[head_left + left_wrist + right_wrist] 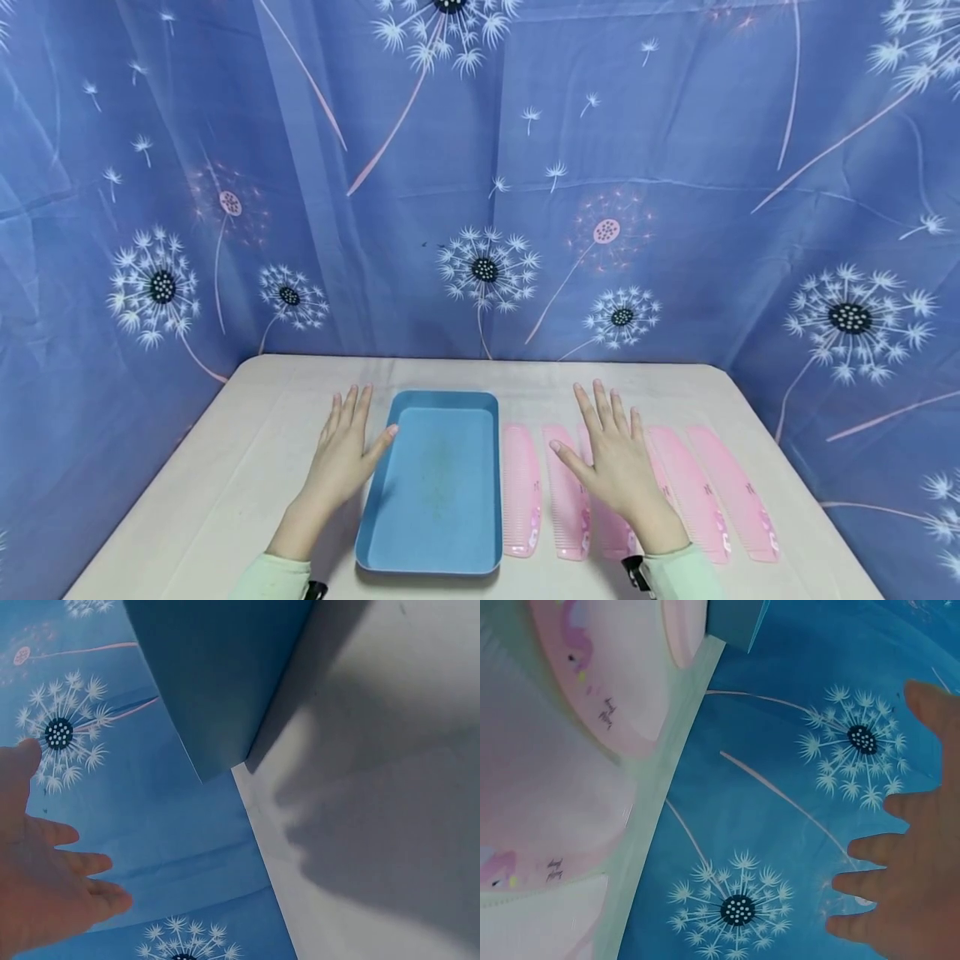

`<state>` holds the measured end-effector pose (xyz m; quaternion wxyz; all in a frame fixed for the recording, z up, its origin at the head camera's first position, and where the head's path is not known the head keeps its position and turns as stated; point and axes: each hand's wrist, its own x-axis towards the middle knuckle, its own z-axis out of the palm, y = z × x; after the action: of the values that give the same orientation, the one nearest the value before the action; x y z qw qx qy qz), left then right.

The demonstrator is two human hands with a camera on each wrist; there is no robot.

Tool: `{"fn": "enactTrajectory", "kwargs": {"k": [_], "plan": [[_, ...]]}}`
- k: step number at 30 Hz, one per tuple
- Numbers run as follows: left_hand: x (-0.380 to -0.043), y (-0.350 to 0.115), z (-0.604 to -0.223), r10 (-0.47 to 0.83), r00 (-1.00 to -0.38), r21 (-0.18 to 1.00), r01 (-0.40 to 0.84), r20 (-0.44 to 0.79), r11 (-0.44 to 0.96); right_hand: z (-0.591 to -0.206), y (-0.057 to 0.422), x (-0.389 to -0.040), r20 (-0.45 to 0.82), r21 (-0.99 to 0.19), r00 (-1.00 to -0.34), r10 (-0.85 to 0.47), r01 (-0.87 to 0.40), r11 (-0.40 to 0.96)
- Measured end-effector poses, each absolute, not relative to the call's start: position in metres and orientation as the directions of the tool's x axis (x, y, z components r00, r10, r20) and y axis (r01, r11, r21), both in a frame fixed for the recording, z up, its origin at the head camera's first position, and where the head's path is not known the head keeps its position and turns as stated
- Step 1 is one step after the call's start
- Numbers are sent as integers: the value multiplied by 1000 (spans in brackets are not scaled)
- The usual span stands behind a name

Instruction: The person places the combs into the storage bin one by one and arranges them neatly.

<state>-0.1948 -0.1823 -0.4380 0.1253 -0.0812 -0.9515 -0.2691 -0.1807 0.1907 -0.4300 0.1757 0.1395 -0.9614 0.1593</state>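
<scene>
My left hand [341,458] is held over the table at the left side of a blue rectangular tray [435,483], fingers straight and spread, holding nothing. Over a row of several pink combs [522,492] hovers my right hand [618,467], its fingers also straight and apart. It partly hides the combs in the middle of the row. In the right wrist view, pink combs [547,787] with a printed figure lie below the hand. The left wrist view shows the outer side of the tray [217,682] and the spread fingers of my left hand [45,885].
A pale table [247,442] with rounded far corners carries the tray and combs. Blue curtains [390,275] with dandelion prints surround it at the back and both sides. The combs lie side by side to the tray's right, the nearest one close to its edge.
</scene>
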Motion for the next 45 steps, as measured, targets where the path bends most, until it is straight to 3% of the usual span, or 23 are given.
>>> {"fn": "enactTrajectory", "kwargs": {"k": [10, 16, 28, 45], "plan": [[-193, -182, -432, 54, -984, 686, 158, 171, 710, -427, 182, -181, 430, -359, -877, -215, -384, 851], [-192, -181, -432, 42, -986, 748, 152, 164, 646, -426, 177, -180, 435, -433, -873, -219, -416, 800], [-193, -183, -440, 24, -993, 897, 114, 115, 427, -431, 171, -179, 347, -634, -916, -202, -388, 669], [-195, -178, -457, -88, -995, 954, -71, -47, 292, -444, 154, -178, 259, -805, -946, -194, -323, 498]]}}
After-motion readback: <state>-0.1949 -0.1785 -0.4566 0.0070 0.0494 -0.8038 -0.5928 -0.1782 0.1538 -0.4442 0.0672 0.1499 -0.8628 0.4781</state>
